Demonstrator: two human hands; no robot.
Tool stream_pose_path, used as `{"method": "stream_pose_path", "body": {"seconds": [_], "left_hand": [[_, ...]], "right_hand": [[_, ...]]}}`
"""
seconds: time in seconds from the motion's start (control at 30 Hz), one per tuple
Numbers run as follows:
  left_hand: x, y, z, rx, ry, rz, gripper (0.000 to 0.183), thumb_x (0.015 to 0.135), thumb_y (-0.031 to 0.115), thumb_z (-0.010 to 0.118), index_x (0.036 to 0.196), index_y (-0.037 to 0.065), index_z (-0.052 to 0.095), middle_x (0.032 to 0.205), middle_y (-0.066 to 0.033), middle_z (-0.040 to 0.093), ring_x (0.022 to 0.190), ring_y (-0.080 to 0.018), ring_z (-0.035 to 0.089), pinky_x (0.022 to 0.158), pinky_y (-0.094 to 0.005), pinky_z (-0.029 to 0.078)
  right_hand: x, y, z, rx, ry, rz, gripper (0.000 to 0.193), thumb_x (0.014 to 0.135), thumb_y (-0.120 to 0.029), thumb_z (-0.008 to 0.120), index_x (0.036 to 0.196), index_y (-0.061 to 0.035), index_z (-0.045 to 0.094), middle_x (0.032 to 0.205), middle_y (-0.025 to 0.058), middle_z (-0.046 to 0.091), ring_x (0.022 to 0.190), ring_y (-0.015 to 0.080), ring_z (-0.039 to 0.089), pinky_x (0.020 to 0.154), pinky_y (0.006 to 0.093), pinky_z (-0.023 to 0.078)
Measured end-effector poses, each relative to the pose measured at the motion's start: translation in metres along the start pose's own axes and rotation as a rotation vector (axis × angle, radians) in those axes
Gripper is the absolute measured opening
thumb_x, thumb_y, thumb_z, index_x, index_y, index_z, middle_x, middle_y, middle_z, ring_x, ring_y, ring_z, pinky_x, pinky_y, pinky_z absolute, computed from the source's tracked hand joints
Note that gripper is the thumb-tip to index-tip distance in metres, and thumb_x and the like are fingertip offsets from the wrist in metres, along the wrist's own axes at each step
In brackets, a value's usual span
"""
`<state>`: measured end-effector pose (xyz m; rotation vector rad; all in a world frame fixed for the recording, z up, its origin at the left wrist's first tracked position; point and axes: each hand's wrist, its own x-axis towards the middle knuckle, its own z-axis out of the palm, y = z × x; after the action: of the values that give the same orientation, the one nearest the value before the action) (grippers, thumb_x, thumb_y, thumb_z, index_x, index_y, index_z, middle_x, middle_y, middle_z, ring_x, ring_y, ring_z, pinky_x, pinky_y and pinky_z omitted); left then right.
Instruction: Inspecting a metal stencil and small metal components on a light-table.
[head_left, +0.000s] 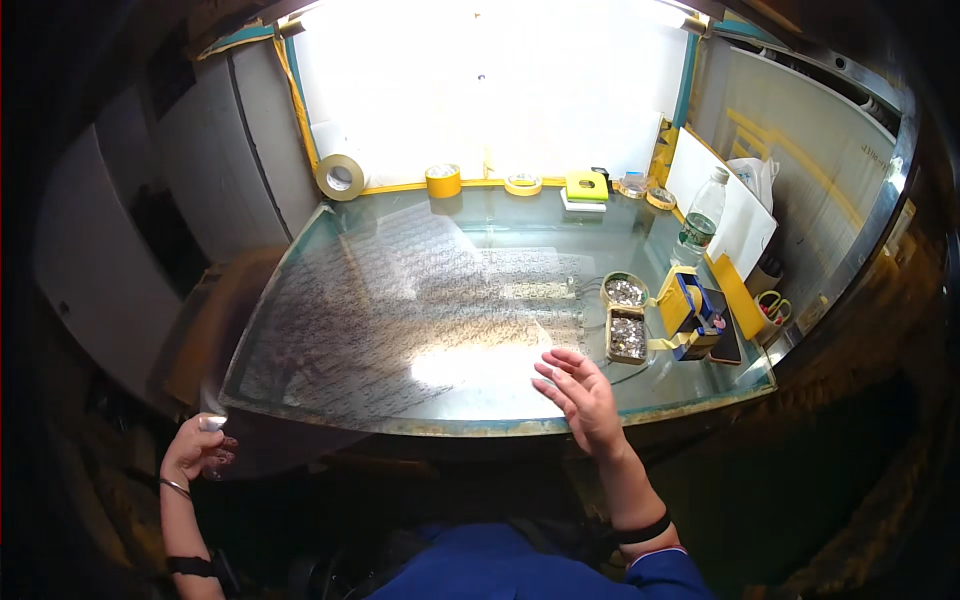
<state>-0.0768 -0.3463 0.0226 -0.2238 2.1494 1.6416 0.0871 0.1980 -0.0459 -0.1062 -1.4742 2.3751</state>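
My left hand (203, 446) is closed at the front left corner of the glass table, pinching the edge of a clear film sheet (285, 425) that catches the light at my thumb. The see-through film stretches from there over the table's front edge. On the glass lie sheets with a fine dark pattern (400, 290), partly overlapping and washed out by a bright glare. My right hand (588, 405) hovers over the front edge, right of the glare, with its fingers apart and nothing visible in them.
Two small tins (627, 335) of shiny bits stand right, beside a blue tape dispenser (690, 310). Behind it is a clear bottle (702, 220). Tape rolls (443, 181) and a yellow-green block (587, 186) line the back edge. Scissors (772, 306) stand far right.
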Motion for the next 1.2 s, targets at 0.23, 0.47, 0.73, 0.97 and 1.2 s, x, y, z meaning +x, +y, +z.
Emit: {"method": "stream_pose_path", "body": {"seconds": [0.23, 0.47, 0.73, 0.97, 1.2], "left_hand": [[0.018, 0.006, -0.011, 0.108, -0.001, 0.14, 0.03, 0.086, 0.006, 0.054, 0.115, 0.005, 0.047, 0.076, -0.015, 0.062, 0.056, -0.0186, 0.062, 0.049, -0.0291, 0.053], [0.064, 0.064, 0.031, 0.246, -0.08, 0.301, 0.035, 0.084, 0.003, 0.053, 0.117, 0.0, 0.044, 0.072, -0.0122, 0.062, 0.052, -0.0173, 0.06, 0.049, -0.0276, 0.051], [0.087, 0.087, 0.111, 0.881, 0.437, 1.295, 0.031, 0.074, 0.004, 0.065, 0.104, 0.001, 0.06, 0.089, -0.012, 0.064, 0.08, -0.0207, 0.062, 0.075, -0.0301, 0.049], [-0.015, 0.049, 0.297, 0.394, -1.205, 0.23, 0.037, 0.092, 0.029, 0.052, 0.111, -0.002, 0.058, 0.097, -0.0123, 0.065, 0.087, -0.0164, 0.063, 0.077, -0.0289, 0.051], [-0.018, 0.025, 0.355, -0.72, -1.174, -0.312, 0.058, 0.093, 0.044, 0.039, 0.128, -0.002, 0.038, 0.124, -0.0234, 0.048, 0.117, -0.0322, 0.048, 0.101, -0.0439, 0.037]], "right_hand": [[-0.017, -0.012, -0.017, -1.309, -0.132, -0.453, 0.081, 0.061, -0.041, 0.079, 0.127, -0.0051, 0.046, 0.13, 0.027, 0.039, 0.125, 0.0417, 0.034, 0.105, 0.0475, 0.026], [-0.023, -0.015, -0.002, -1.631, -0.22, -0.42, 0.084, 0.059, -0.042, 0.079, 0.13, -0.0131, 0.044, 0.132, 0.0276, 0.037, 0.126, 0.0405, 0.034, 0.105, 0.0478, 0.026], [-0.028, -0.014, 0.004, -1.402, -0.266, -0.606, 0.041, 0.068, -0.024, 0.075, 0.105, -0.0117, 0.063, 0.118, 0.0138, 0.056, 0.111, 0.0319, 0.053, 0.096, 0.0435, 0.041], [-0.025, 0.001, 0.005, -1.261, -0.264, -0.778, 0.02, 0.071, -0.001, 0.066, 0.091, -0.0071, 0.066, 0.094, 0.0088, 0.066, 0.088, 0.025, 0.065, 0.08, 0.0359, 0.053], [-0.012, -0.021, 0.032, -1.255, -0.21, -0.9, 0.016, 0.073, 0.0, 0.063, 0.089, -0.0041, 0.066, 0.09, 0.0098, 0.066, 0.084, 0.0253, 0.066, 0.079, 0.0372, 0.053]]}}
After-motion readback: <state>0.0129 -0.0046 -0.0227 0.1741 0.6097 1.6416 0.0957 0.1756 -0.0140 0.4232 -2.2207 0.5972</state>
